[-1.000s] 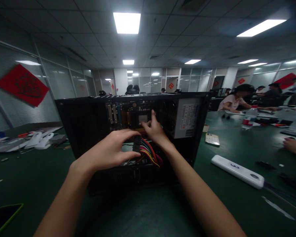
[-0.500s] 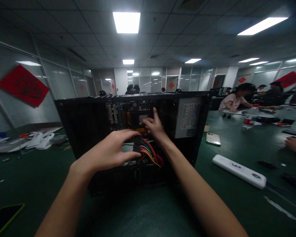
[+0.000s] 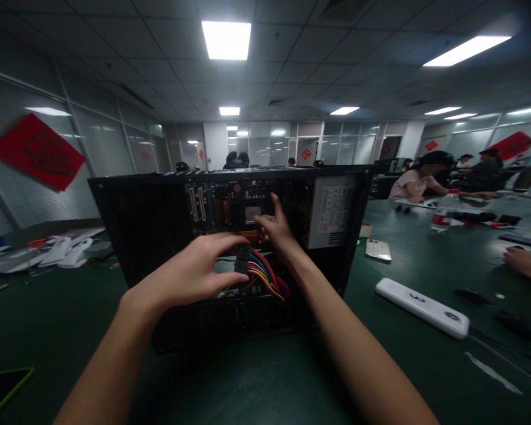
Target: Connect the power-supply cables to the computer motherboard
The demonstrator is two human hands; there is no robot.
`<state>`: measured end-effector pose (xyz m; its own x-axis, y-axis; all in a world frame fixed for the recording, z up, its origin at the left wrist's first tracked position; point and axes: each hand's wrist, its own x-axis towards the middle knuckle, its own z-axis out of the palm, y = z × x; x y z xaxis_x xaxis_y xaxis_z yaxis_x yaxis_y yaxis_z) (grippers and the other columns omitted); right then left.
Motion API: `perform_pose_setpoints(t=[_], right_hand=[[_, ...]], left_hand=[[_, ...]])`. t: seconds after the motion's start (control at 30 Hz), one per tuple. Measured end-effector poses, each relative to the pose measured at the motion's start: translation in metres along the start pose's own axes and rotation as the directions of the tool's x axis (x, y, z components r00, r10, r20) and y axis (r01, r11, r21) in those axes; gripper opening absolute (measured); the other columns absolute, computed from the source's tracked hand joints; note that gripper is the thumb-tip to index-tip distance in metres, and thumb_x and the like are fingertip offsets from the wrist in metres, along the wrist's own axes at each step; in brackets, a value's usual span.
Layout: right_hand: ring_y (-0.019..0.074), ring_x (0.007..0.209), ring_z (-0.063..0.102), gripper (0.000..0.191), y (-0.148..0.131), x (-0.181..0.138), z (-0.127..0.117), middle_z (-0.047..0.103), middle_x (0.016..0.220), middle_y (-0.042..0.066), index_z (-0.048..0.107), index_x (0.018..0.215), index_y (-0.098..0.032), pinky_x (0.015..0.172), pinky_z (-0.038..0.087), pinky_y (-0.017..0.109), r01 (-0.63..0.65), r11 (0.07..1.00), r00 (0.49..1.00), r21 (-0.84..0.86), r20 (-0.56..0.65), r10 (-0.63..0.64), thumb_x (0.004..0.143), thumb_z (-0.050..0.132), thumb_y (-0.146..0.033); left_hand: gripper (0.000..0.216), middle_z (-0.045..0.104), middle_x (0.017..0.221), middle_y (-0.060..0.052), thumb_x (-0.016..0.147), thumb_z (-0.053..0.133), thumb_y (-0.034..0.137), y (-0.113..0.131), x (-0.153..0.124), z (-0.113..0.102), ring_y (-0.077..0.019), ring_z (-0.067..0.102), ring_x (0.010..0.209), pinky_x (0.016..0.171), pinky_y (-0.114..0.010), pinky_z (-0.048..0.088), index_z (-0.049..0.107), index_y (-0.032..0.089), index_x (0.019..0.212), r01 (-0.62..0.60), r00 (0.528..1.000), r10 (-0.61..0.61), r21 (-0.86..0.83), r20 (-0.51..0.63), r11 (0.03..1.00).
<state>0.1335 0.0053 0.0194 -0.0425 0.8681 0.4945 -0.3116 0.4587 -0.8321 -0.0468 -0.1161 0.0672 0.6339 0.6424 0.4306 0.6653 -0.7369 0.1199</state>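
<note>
A black computer case stands on its side edge before me, its side open onto the motherboard and a silver power supply. My left hand pinches a wide black power connector between thumb and fingers. Red, yellow, white and other coloured wires curve right from the connector into the case. Beside the pale square processor area, my right hand has its index finger stretched up and its thumb pointing left. No object shows in it; its lower fingers are curled and partly hidden.
A white power strip, a phone in a pale case and a plastic bottle are to the right. A co-worker sits beyond. Papers and white parts lie left; a green-edged phone is at lower left.
The whole view has shifted slightly, so the case and table things appear a little further left. Both hands keep nearly the same pose against the case.
</note>
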Motion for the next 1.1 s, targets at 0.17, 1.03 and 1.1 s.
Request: perform_pose_setpoints(t=[0.17,1.03,1.1], right_hand=[[0.0083,0.037,0.039,0.1,-0.003,0.002,0.006,0.048,0.056,-0.014,0.009,0.156,-0.026,0.034,0.038,0.019,-0.038,0.998,0.998,0.044,-0.051,0.04,0.071,0.06,-0.023],[0.0301,0.09,0.067,0.067,-0.03,-0.002,0.026,0.07,0.105,0.012,0.027,0.156,-0.03,0.082,0.049,0.042,0.22,0.294,0.973,-0.93,0.189,-0.132,0.093,0.049,-0.028],[0.0319,0.09,0.068,0.067,-0.031,0.0,0.031,0.07,0.106,0.014,0.023,0.157,-0.032,0.081,0.05,0.044,0.203,0.216,0.978,-0.955,0.185,-0.1,0.095,0.048,-0.03]], left_hand=[[0.058,0.065,0.131,-0.009,0.084,0.069,0.049,0.002,0.0,-0.001,-0.0258,0.062,0.119,0.103,-0.038,0.049,0.058,0.02,0.133,0.006,1.0,-0.006,0.007,-0.007,1.0],[0.051,0.066,0.127,-0.008,0.084,0.071,0.042,0.0,-0.002,-0.006,-0.025,0.063,0.115,0.099,-0.036,0.05,0.059,0.021,0.128,-0.022,0.999,0.021,-0.031,-0.025,0.999],[0.051,0.067,0.127,-0.008,0.084,0.071,0.043,-0.002,-0.004,-0.008,-0.0246,0.063,0.115,0.1,-0.035,0.05,0.059,0.021,0.128,-0.013,0.999,0.012,-0.017,-0.037,1.0]])
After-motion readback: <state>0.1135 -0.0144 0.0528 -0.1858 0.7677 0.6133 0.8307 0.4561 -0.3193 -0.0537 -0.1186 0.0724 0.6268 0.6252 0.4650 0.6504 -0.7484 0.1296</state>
